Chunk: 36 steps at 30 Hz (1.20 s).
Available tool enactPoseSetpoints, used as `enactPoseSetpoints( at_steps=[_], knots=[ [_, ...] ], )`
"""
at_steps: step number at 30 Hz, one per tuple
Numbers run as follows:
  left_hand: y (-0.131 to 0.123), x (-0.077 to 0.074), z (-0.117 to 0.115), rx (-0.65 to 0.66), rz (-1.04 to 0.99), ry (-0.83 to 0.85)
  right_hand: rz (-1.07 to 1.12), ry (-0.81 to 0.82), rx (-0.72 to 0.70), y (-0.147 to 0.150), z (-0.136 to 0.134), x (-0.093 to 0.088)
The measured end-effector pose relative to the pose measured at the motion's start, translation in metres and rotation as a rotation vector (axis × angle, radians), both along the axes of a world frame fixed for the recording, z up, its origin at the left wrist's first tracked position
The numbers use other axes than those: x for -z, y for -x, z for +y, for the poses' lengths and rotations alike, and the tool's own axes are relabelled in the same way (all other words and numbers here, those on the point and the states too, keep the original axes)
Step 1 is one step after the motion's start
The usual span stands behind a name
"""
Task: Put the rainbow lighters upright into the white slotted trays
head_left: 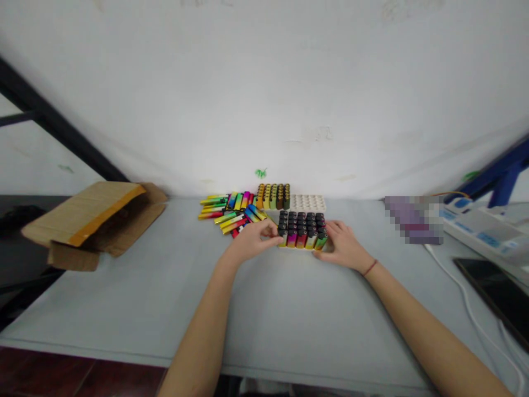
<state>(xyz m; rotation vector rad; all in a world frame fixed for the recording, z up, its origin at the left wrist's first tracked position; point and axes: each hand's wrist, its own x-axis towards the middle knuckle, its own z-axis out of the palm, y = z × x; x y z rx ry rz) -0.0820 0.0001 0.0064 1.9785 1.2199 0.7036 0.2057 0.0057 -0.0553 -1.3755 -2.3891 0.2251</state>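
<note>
A tray of upright lighters point(301, 229) with black tops and rainbow bodies stands in the middle of the grey table point(264, 320). My left hand point(253, 239) grips its left side with curled fingers. My right hand point(342, 245) holds its right side, fingers against the lighters. Behind it stands a second tray point(308, 202), white, with lighters point(273, 196) filling only its left part. Loose colourful lighters point(231, 212) lie in a heap to the left of the trays.
An open cardboard box point(93, 223) lies tipped at the table's left end. At the right are a blurred purple patch point(413, 220), a white power strip point(483, 234) with a white cable point(467, 303), and a dark phone point(496, 292). A white wall rises behind.
</note>
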Motion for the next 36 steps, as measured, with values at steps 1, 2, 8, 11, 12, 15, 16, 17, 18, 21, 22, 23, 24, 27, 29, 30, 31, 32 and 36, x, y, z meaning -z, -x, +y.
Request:
enactPoseSetpoints(
  at_steps=[1, 2, 8, 11, 12, 15, 16, 17, 18, 21, 22, 23, 24, 27, 29, 30, 31, 32, 36],
  knots=[
    [0.001, 0.0, 0.0, 0.003, 0.018, 0.002, -0.002, 0.001, 0.001, 0.0, 0.0, 0.0],
    [0.002, 0.001, 0.001, 0.004, 0.038, 0.008, -0.003, 0.003, 0.001, 0.0, 0.0, 0.0],
    [0.003, 0.011, 0.004, -0.006, 0.176, 0.058, 0.035, 0.017, 0.015, 0.0, 0.0, 0.001],
    [0.002, 0.011, 0.003, 0.01, 0.23, 0.035, 0.054, 0.017, 0.014, 0.0, 0.003, 0.002],
    [0.002, 0.01, 0.003, 0.023, 0.245, 0.025, 0.063, 0.016, 0.008, 0.0, 0.004, 0.002],
    [0.003, 0.007, 0.0, 0.052, 0.272, -0.004, 0.103, 0.022, -0.042, -0.005, 0.008, 0.001],
    [0.003, 0.007, 0.0, 0.043, 0.272, -0.021, 0.113, 0.025, -0.059, -0.008, 0.009, 0.0],
    [0.003, 0.007, 0.0, 0.021, 0.267, -0.046, 0.118, 0.03, -0.068, -0.012, 0.01, -0.001],
    [0.002, 0.008, 0.001, -0.012, 0.258, -0.08, 0.119, 0.035, -0.065, -0.018, 0.011, -0.002],
    [-0.009, 0.015, 0.007, -0.101, 0.212, -0.208, 0.109, 0.069, -0.033, -0.043, 0.012, -0.008],
    [-0.016, 0.018, 0.009, -0.103, 0.205, -0.255, 0.111, 0.086, -0.029, -0.052, 0.013, -0.01],
    [-0.025, 0.022, 0.012, -0.088, 0.209, -0.299, 0.115, 0.104, -0.025, -0.062, 0.013, -0.013],
    [-0.035, 0.025, 0.015, -0.056, 0.231, -0.342, 0.12, 0.122, -0.011, -0.072, 0.013, -0.015],
    [-0.069, 0.035, 0.025, 0.053, 0.376, -0.447, 0.172, 0.215, 0.06, -0.099, 0.012, -0.022],
    [-0.09, 0.041, 0.034, 0.076, 0.476, -0.504, 0.232, 0.302, 0.137, -0.112, 0.01, -0.024],
    [-0.099, 0.044, 0.038, 0.068, 0.514, -0.524, 0.26, 0.343, 0.178, -0.117, 0.009, -0.025],
    [-0.106, 0.046, 0.042, 0.049, 0.547, -0.536, 0.281, 0.375, 0.217, -0.12, 0.008, -0.026],
    [-0.112, 0.047, 0.045, 0.029, 0.574, -0.539, 0.292, 0.394, 0.25, -0.123, 0.007, -0.027],
    [-0.119, 0.048, 0.043, 0.003, 0.641, -0.524, 0.26, 0.332, 0.308, -0.124, 0.007, -0.028]
  ],
)
